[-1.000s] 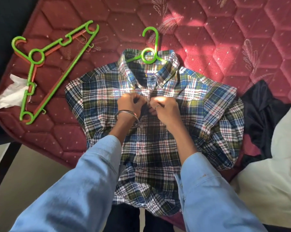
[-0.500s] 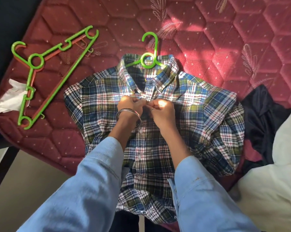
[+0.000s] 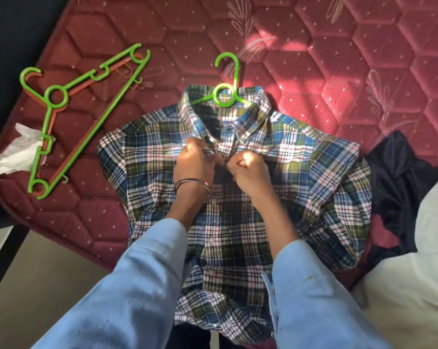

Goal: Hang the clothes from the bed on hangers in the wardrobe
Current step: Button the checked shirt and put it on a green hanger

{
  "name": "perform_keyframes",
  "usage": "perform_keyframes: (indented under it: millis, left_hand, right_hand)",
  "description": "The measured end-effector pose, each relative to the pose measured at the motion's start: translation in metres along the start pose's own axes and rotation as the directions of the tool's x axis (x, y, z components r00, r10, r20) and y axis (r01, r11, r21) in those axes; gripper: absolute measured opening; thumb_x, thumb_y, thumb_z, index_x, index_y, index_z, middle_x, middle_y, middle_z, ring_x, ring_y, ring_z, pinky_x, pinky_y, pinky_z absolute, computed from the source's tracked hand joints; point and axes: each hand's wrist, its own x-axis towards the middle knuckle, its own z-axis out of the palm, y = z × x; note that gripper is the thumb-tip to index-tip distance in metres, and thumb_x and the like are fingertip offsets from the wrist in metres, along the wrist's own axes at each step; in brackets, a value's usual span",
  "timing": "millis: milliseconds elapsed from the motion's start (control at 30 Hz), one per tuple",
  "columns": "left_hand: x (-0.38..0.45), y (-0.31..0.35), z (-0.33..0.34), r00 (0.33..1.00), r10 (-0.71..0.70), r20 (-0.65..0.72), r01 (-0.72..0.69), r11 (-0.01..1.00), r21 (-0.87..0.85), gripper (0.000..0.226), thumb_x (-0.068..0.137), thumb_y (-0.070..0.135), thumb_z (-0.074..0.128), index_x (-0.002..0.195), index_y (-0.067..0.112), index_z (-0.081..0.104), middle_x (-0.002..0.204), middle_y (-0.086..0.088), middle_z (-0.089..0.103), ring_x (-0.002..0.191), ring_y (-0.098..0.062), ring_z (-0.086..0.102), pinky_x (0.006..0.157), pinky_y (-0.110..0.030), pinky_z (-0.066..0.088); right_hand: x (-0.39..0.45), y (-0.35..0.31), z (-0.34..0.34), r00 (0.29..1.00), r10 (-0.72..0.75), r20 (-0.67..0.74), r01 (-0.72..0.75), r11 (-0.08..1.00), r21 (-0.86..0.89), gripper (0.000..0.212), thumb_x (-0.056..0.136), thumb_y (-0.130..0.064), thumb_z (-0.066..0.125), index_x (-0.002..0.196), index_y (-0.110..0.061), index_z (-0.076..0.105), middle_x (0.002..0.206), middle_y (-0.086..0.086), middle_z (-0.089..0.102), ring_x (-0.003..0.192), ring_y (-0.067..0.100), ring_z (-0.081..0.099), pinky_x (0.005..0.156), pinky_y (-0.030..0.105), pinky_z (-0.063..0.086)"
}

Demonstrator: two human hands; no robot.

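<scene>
At frame centre, the blue-green plaid cotton shirt [image 3: 238, 197] lies flat on a green plastic hanger [image 3: 225, 94]; left hand [image 3: 195, 161] and right hand [image 3: 249, 170] pinch its placket near the collar.

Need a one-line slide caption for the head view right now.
Both hands, left hand and right hand, pinch the plaid shirt placket near its collar, green hanger already inside, on the bed.

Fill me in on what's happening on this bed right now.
A person is buttoning a plaid shirt laid flat on the red mattress, a green hanger already in its collar. Left hand and right hand pinch the placket just below the collar. Spare hangers lie to the left; a dark garment waits on the right.
</scene>
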Motion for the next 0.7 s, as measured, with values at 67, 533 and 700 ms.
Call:
perform_keyframes:
  millis: [67,533,700]
  left_hand:
    - [0.004,-0.005,-0.009,0.971,0.144,-0.191,-0.142,0.99,0.027,0.037,0.084,0.029,0.07,0.109,0.008,0.052,0.1,-0.011,0.061,0.084,-0.023,0.055,0.07,-0.032,0.041]
    - [0.07,0.032,-0.04,0.889,0.389,0.241,-0.457,0.74,0.494,0.022,0.099,0.029,0.041,0.095,0.017,0.059,0.105,-0.002,0.058,0.113,-0.03,0.039,0.09,-0.044,0.027]
    - [0.083,0.057,-0.031,0.909,0.215,0.357,-0.358,0.841,0.406,0.027,0.099,0.03,0.04,0.098,0.015,0.062,0.102,-0.008,0.059,0.116,-0.03,0.039,0.096,-0.048,0.028]
  right_hand:
    - [-0.003,-0.003,-0.009,0.967,-0.174,-0.184,0.17,0.985,-0.039,0.005,0.09,-0.01,0.06,0.086,-0.013,0.06,0.085,-0.001,0.065,0.074,0.008,0.061,0.067,0.027,0.05]
    - [0.056,-0.027,-0.032,0.673,-0.733,0.096,0.553,0.412,-0.724,0.026,0.079,-0.028,0.044,0.08,-0.015,0.066,0.096,-0.001,0.061,0.103,0.023,0.042,0.087,0.053,0.043]
    - [0.046,-0.037,-0.039,0.673,-0.72,0.168,0.667,0.492,-0.56,0.009,0.08,-0.01,0.065,0.087,-0.009,0.071,0.1,0.006,0.057,0.105,0.029,0.043,0.095,0.032,0.035]
